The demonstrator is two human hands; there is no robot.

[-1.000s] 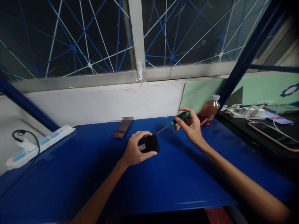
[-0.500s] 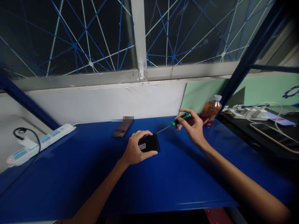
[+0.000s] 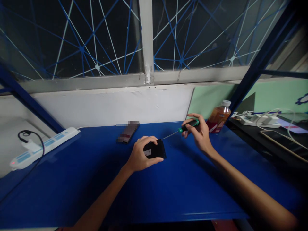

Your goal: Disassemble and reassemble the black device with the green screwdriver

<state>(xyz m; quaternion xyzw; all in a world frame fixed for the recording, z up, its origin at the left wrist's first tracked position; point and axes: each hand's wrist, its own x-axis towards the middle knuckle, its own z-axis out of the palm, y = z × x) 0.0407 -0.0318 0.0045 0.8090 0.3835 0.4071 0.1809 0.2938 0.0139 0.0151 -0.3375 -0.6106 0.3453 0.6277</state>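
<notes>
Case (image 3: 157,149), black, with a pale label on its upper face: it is at the middle of the blue table (image 3: 183,189), in my left grip (image 3: 141,154). Whether it lies flat on the table or is slightly raised, I cannot tell. My left grip pinches it, the thumb along the near edge and the fingers bent over the far edge, leaving the right end bare. My right grip (image 3: 198,131) is closed around the black-and-green handle of a screwdriver (image 3: 189,126), between thumb and fingers. I hold the tool aslant, its thin shaft running down and leftward to the far right corner of the case; contact between tip and corner is too small to tell. Tiny specks lie on the table just right of that corner, beneath the shaft. A phone (image 3: 131,132), partly blurred, lies beyond my left grip, near the table's back edge. A bottle (image 3: 218,120) with a white cap stands behind my right grip. At far left, a white power strip (image 3: 54,141) lies aslant along the table's edge, a plug (image 3: 31,147) with a black cable in it.
</notes>
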